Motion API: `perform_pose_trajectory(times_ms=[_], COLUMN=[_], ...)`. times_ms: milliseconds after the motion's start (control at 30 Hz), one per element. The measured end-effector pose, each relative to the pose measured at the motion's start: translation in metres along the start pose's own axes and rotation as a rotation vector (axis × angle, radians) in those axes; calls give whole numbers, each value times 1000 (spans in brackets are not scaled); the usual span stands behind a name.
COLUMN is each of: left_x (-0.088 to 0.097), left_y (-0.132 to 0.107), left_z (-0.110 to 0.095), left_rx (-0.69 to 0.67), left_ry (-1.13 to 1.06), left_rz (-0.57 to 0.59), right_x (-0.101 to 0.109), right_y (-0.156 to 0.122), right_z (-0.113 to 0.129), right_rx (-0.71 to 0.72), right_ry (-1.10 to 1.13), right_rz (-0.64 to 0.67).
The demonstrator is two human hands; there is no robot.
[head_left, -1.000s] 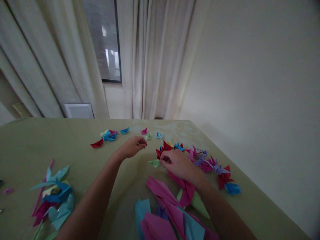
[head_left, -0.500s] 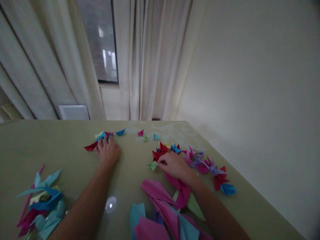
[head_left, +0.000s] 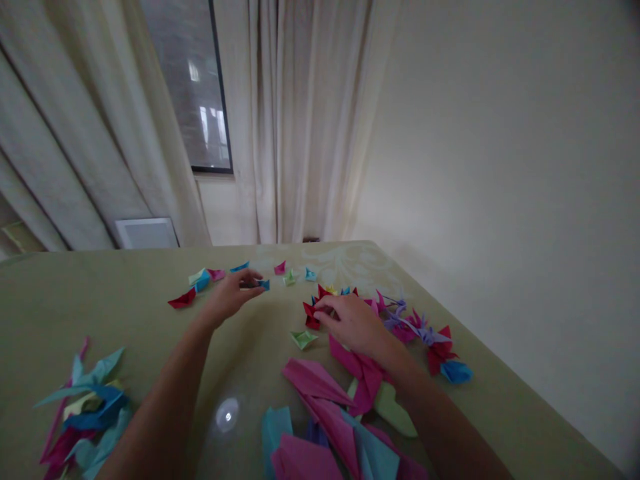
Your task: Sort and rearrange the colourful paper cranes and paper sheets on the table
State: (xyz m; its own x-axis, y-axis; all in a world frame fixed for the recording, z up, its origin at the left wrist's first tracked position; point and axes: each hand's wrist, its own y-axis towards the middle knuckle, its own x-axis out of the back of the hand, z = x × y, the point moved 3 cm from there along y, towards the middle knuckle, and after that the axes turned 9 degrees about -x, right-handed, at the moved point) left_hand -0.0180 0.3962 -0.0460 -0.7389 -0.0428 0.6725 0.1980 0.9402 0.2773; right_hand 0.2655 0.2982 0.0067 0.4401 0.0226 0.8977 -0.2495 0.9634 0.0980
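Your left hand [head_left: 231, 294] is pinching a blue boat [head_left: 265, 285] over the worktop [head_left: 260, 373] — oversqueezing risks creasing it. Your right hand [head_left: 356, 325] is curling at a red boat [head_left: 310, 316], grip unclear — dragging risks tipping it.

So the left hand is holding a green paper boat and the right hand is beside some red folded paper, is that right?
Not quite: in the head view, the left hand is holding a blue paper boat, not a green one. The right hand is beside some red folded paper, as you said.
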Motion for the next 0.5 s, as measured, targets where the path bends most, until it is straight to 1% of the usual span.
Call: perform_pose_trajectory(times_ms=[67,100,167,200,267,300,367,433,500], left_x=[0,0,-2,-3,-6,-7,-8,-5,0], left_y=[-1,-4,-14,-19,-26,-29,-29,-22,-13], left_z=[-38,-58,-95,-110,-132,-138,-141,-130,-106], left_rx=[-207,-294,-412,-457,-517,-533,-527,-476,-374], left_ry=[-245,-330,-405,-411,-398,-396,-413,-433,-361], left_rz=[78,115,191,208,232,236,225,161,23], right_x=[6,8,13,15,18,20,24,29,34], right_y=[-3,-5,-8,-10,-14,-15,-17,-19,-21], right_z=[5,7,13,15,19,20,21,19,17], right_rx=[-2,0,15,26,42,45,45,38,30], right_ry=[116,170,237,249,250,246,232,198,146], right_rz=[-82,-120,-171,-184,-198,-203,-221,-238,-229])
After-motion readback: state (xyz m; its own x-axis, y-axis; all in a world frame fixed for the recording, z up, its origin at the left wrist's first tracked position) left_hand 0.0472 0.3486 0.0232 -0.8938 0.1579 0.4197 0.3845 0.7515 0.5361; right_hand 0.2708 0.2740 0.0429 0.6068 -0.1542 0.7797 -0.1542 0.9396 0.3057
